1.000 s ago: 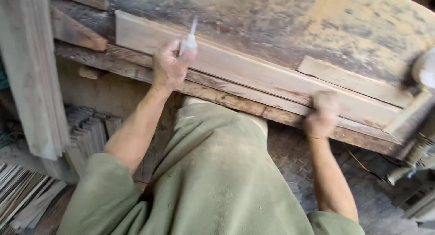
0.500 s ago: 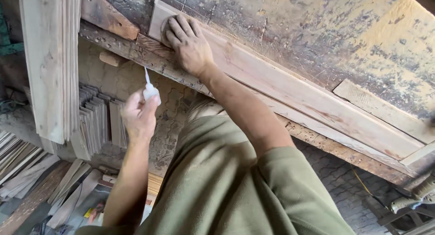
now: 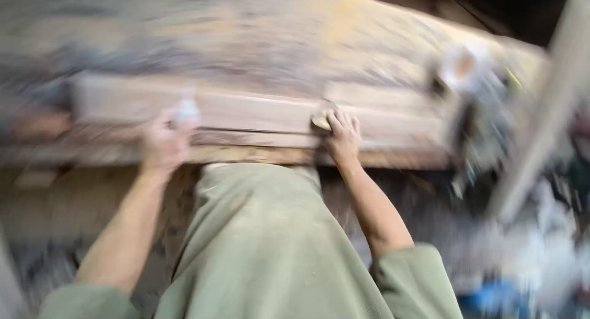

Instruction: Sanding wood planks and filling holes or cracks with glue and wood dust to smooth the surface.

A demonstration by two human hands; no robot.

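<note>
**Both hands at the long board**

My left hand (image 3: 161, 144) is closed around a small white squeeze bottle (image 3: 186, 110), its nozzle end pointing up. The hand sits at the near edge of the worn, yellow-stained wooden worktop (image 3: 246, 42), with the bottle raised in front of the long pale wooden board (image 3: 246, 113) that lies lengthwise along that edge. The picture is heavily blurred, so I cannot tell whether the bottle's tip touches the board.

Further right, my right hand (image 3: 342, 136) rests on the same board, fingers (image 3: 344, 121) spread and laid flat, pressing on a small round tan pad (image 3: 321, 117) that peeks out from under the fingertips. The hand is open and holds nothing in a grip; it only bears down on the pad against the wood.

My green shirt front (image 3: 264, 245) fills the space between my arms, right up against the worktop's edge.

At the far right end of the worktop stands a blurred grey and white machine (image 3: 473, 91), too smeared to make out further.
</note>
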